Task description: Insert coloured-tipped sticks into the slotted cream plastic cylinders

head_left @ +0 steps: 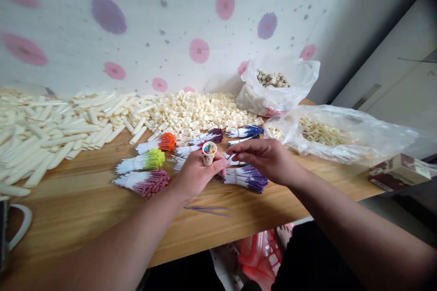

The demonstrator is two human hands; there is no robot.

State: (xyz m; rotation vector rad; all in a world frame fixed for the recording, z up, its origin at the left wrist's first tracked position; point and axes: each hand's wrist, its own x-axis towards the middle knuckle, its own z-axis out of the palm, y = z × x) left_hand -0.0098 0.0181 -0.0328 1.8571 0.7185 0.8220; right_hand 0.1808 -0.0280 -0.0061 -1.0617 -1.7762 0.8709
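Note:
My left hand (201, 170) is closed round a small cream plastic cup-shaped piece (209, 153), held upright above the table. Coloured dots, among them red, blue and green, show inside its open top. My right hand (264, 159) hovers just to the right, thumb and forefinger pinched together; what lies between them is too small to make out. Below and around the hands are bundles of thin white sticks with coloured ends: purple (246, 178), pink (145, 183), yellow-green (141, 161), orange (157, 142), maroon (208, 136) and dark blue (246, 131).
Long cream tubes (68, 132) are heaped at the left, with short slotted cream pieces (201, 109) beside them. Plastic bags (259, 93) of small parts stand at the back right. A small box (398, 173) sits at the right edge. Loose thin sticks (208, 210) lie near the front.

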